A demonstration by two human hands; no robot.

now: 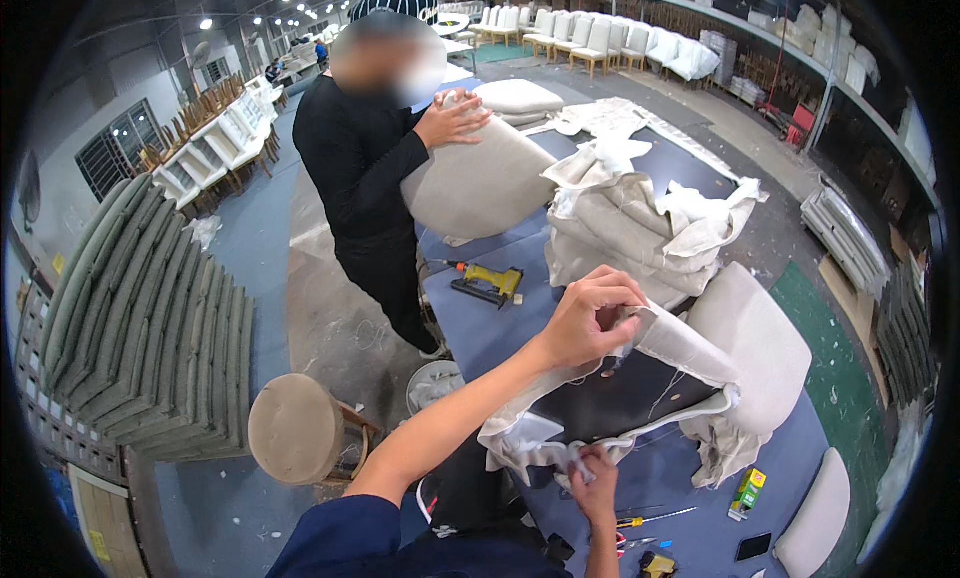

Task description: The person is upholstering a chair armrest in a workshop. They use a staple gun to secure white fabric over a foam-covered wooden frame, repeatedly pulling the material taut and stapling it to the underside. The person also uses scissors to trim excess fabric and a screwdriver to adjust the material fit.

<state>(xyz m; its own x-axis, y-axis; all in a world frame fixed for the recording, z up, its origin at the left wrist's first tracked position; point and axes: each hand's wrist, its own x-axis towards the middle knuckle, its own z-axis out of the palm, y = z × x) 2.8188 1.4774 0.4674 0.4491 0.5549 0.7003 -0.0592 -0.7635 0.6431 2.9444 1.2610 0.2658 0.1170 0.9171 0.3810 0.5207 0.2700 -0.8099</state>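
Observation:
A beige fabric cover (692, 346) lies around a dark panel (635, 393) on the blue-grey table in front of me. My left hand (588, 323) is closed on the cover's far edge and holds it raised. At the near edge, my right hand (596, 478) has its fingers closed on the bunched rim of the same cover. Beside it on the right leans a beige padded chair panel (755, 343). Beyond my left hand rises a pile of beige fabric covers (640, 233). A yellow and black staple gun (487, 283) lies left of the pile.
Across the table a person in black (350, 168) holds a beige padded panel (480, 173). Near my right hand lie a screwdriver (630, 523), a phone (753, 547) and a small green-yellow box (747, 494). A round stool (295, 428) and stacked grey panels (150, 338) stand left.

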